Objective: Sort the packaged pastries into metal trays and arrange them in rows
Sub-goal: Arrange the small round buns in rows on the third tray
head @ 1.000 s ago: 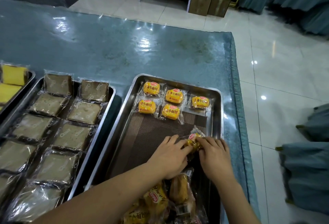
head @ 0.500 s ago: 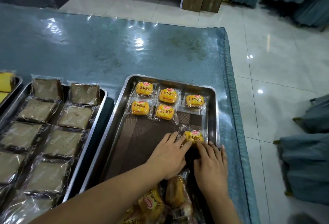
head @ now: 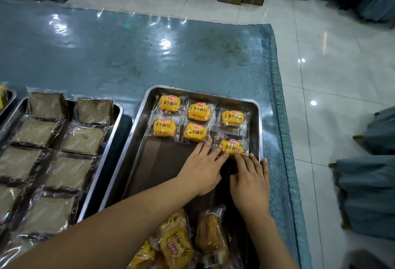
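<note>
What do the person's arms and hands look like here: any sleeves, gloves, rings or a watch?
Both forearms come in bare from the bottom edge, with no sleeve showing anywhere in view. The left hand and the right hand are ungloved. No ring, watch, bracelet or other marking shows on the visible fingers or wrists. The fingernails look short and unpainted.
</note>
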`<act>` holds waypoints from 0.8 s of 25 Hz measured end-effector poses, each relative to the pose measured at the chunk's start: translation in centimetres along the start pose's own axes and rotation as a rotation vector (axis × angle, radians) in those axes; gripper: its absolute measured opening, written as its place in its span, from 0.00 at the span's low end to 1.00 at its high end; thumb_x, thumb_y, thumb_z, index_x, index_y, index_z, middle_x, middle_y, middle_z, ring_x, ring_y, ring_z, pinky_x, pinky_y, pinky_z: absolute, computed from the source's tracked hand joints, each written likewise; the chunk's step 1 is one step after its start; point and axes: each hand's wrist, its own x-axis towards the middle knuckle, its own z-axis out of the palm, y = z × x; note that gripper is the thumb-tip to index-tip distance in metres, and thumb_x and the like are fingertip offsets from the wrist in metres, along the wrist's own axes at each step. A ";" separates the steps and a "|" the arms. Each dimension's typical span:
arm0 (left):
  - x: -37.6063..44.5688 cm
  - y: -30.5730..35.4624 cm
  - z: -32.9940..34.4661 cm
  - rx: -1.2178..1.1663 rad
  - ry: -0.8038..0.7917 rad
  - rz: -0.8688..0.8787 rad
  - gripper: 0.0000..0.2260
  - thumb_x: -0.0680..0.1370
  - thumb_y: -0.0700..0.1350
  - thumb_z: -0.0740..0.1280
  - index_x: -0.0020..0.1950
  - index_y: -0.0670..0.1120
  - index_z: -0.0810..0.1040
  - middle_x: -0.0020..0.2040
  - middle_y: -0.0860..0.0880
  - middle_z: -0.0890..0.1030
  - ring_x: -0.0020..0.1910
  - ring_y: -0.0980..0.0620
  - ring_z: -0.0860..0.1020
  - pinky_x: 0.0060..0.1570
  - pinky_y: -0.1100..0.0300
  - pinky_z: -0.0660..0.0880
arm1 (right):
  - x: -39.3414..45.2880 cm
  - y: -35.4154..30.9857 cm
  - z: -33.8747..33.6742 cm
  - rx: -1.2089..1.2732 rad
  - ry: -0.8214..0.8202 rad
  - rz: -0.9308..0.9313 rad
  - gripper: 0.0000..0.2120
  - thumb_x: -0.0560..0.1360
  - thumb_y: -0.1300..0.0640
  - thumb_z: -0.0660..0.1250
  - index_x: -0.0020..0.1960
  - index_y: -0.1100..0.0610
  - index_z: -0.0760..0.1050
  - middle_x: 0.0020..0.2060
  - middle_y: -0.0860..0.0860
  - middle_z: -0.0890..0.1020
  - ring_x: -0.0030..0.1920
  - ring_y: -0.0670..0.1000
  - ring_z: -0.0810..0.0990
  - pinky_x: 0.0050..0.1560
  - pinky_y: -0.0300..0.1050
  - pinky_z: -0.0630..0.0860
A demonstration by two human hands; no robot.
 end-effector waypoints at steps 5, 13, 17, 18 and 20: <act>1.1 -0.4 -0.2 -0.018 0.001 -0.024 0.29 0.84 0.55 0.53 0.83 0.50 0.48 0.83 0.46 0.51 0.80 0.38 0.45 0.78 0.43 0.44 | 1.5 0.1 0.1 0.004 -0.010 -0.007 0.29 0.76 0.56 0.66 0.76 0.53 0.68 0.72 0.51 0.74 0.76 0.55 0.66 0.81 0.57 0.45; 1.8 -0.6 -0.2 -0.067 0.018 -0.046 0.29 0.84 0.54 0.55 0.82 0.51 0.49 0.83 0.46 0.51 0.80 0.39 0.47 0.78 0.43 0.46 | 2.4 0.2 0.1 0.017 -0.014 -0.012 0.28 0.76 0.56 0.64 0.76 0.53 0.68 0.72 0.51 0.74 0.76 0.54 0.66 0.81 0.57 0.46; 1.1 -0.7 -0.3 -0.087 0.043 -0.048 0.29 0.83 0.54 0.56 0.82 0.51 0.49 0.82 0.46 0.52 0.80 0.39 0.48 0.77 0.43 0.48 | 2.2 -0.2 -0.2 0.040 0.003 -0.020 0.28 0.76 0.58 0.65 0.75 0.53 0.69 0.71 0.51 0.75 0.75 0.54 0.67 0.81 0.56 0.47; 0.9 -0.8 -0.3 -0.093 0.050 -0.048 0.29 0.83 0.53 0.56 0.82 0.51 0.50 0.82 0.46 0.53 0.80 0.39 0.49 0.77 0.43 0.48 | 2.1 -0.4 -0.3 0.045 0.009 -0.025 0.28 0.76 0.58 0.65 0.75 0.53 0.69 0.71 0.52 0.75 0.75 0.54 0.67 0.81 0.56 0.48; 0.1 -0.9 -0.3 -0.112 0.054 -0.051 0.29 0.83 0.53 0.57 0.82 0.50 0.52 0.82 0.46 0.55 0.80 0.39 0.50 0.77 0.44 0.49 | 1.8 -0.8 -0.6 0.055 0.029 -0.037 0.27 0.75 0.58 0.66 0.74 0.53 0.70 0.70 0.52 0.76 0.74 0.55 0.69 0.80 0.57 0.50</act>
